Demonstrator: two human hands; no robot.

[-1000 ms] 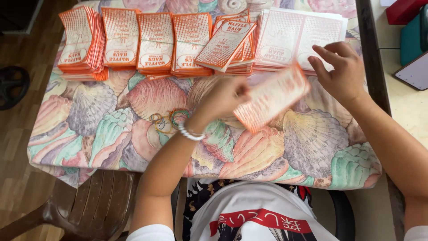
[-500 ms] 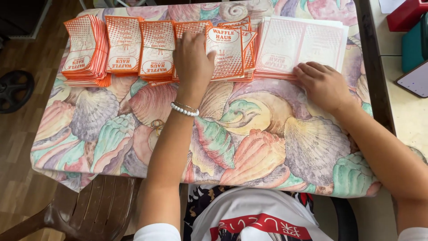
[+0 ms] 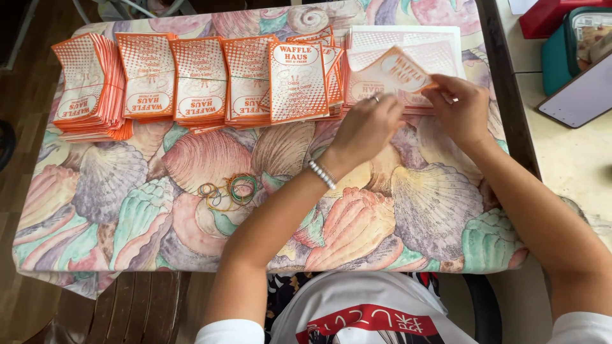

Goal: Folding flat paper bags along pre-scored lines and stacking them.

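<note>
Head view: since half a second ago, both hands have come together at the flat white stack (image 3: 440,39); left hand (image 3: 368,127) and right hand (image 3: 460,113) now pinch one orange-printed paper bag (image 3: 396,69), lifted clear above the table (image 3: 408,210). Folded bag stacks (image 3: 191,79) line the far edge; rubber bands (image 3: 231,191) lie near, nothing obstructing.

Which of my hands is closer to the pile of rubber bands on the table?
Left. Your left hand is up and right of the rubber bands; your right hand is farther right, holding a paper sleeve.
</note>
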